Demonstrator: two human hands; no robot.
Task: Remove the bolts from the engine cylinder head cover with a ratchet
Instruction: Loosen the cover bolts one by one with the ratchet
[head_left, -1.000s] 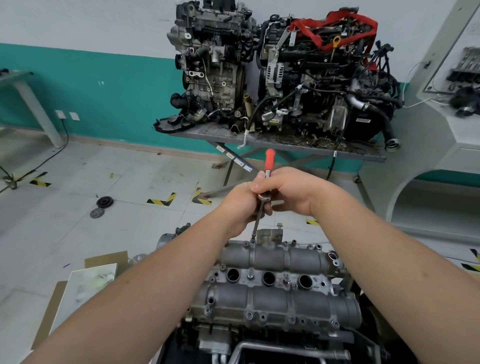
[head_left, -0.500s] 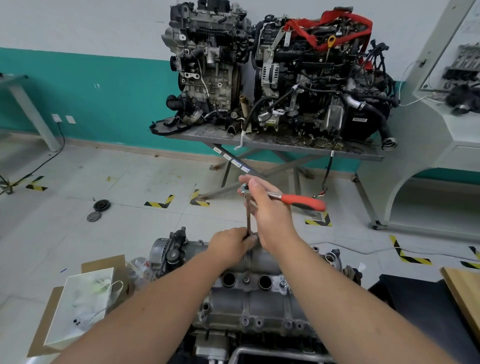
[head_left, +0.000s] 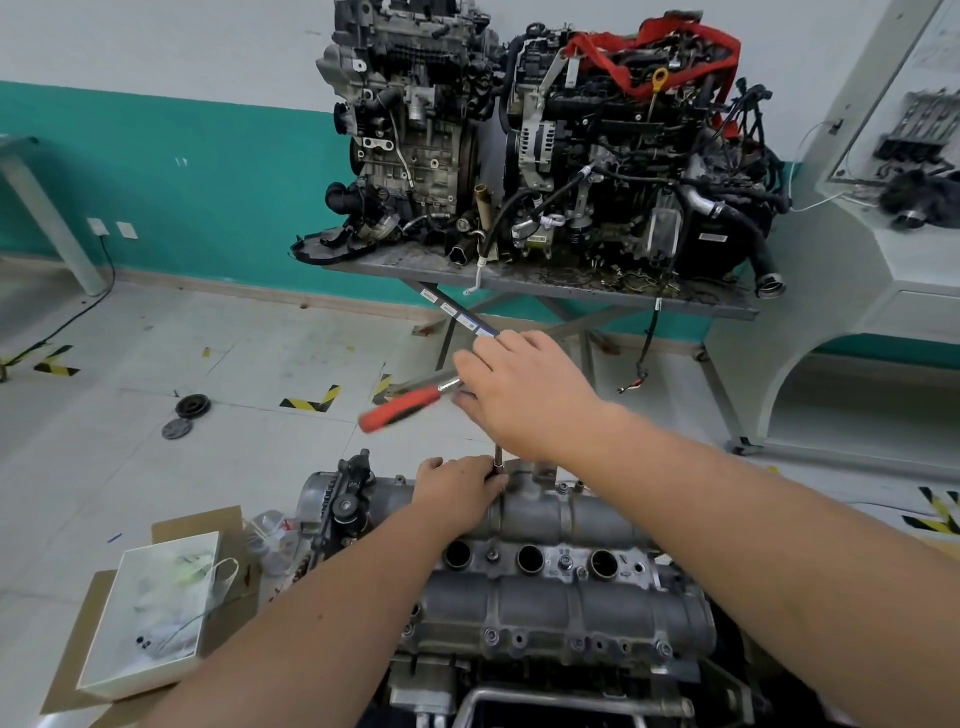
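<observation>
Seen from a head-worn camera, looking down at an aluminium cylinder head cover bolted atop an engine in the lower centre. Gripped by the right hand, held above the cover's far edge: a ratchet with a red handle, blurred with motion, pointing left. Right fingers wrapped round the ratchet head, though hard to tell exactly how from behind. Dropping from that head, a thin extension bar standing nearly upright, its lower end on a bolt at the cover's far rim; the bolt itself hidden. Pinching the bar's lower end, the left hand, fingers curled close together around it, heel resting on the cover.

Probably stiff, heavy steel in the ratchet, with a rubbery handle offering the best purchase and leverage at its far red end. Slim and likely oily, the extension bar, apt to tip off the bolt unless steadied low down. Small and easily dropped, the bolts. Several more bolt heads visible along the near edge, apparently not yet removed.

Left of the engine, a white box on flattened cardboard.
</observation>
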